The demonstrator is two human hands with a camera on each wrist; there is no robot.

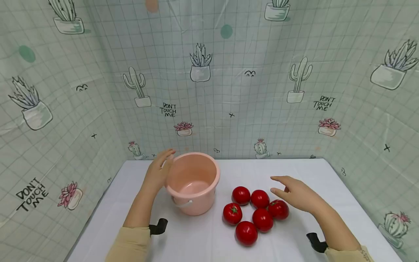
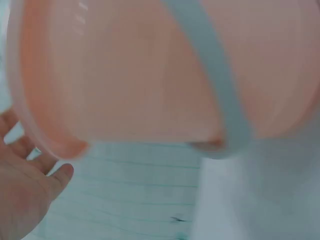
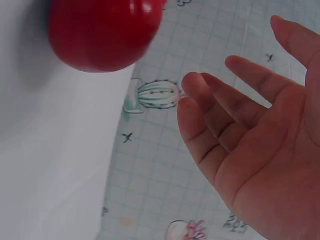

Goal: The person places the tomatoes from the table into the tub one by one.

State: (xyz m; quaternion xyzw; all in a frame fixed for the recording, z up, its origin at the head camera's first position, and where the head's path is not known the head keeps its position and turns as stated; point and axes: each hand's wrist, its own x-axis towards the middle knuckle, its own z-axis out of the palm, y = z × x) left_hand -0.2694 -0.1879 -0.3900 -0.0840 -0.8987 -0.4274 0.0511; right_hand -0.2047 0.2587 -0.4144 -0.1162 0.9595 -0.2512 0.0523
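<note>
Hovering above the rightmost tomato (image 1: 279, 209), the right hand (image 1: 296, 194) is open, fingers spread and relaxed, holding nothing; the right wrist view confirms an empty palm with one tomato just ahead of the fingertips. Six tomatoes (image 1: 252, 213) lie in a loose cluster on the white bench (image 1: 294, 171), under and to the left of this hand, several touching one another.

Finding: a good grasp should take the nearest fruit first, from above, thumb and fingers on opposite sides. Pressure should be light, since the skin looks smooth and the fruit round, so it may roll against its neighbours if nudged sideways.

Further left, beyond the cluster, a pink bucket (image 1: 193, 183) stands upright on the bench, apparently empty, its pale handle (image 1: 183, 203) hanging down the near side. The left hand (image 1: 158, 173) is open too, fingers straight against the bucket's far-left rim and wall; whether it presses firmly cannot be told. Keeping that hand flat against the wall should stop the bucket sliding.

Behind the bench hangs a cactus-print curtain (image 1: 229, 91).
</note>
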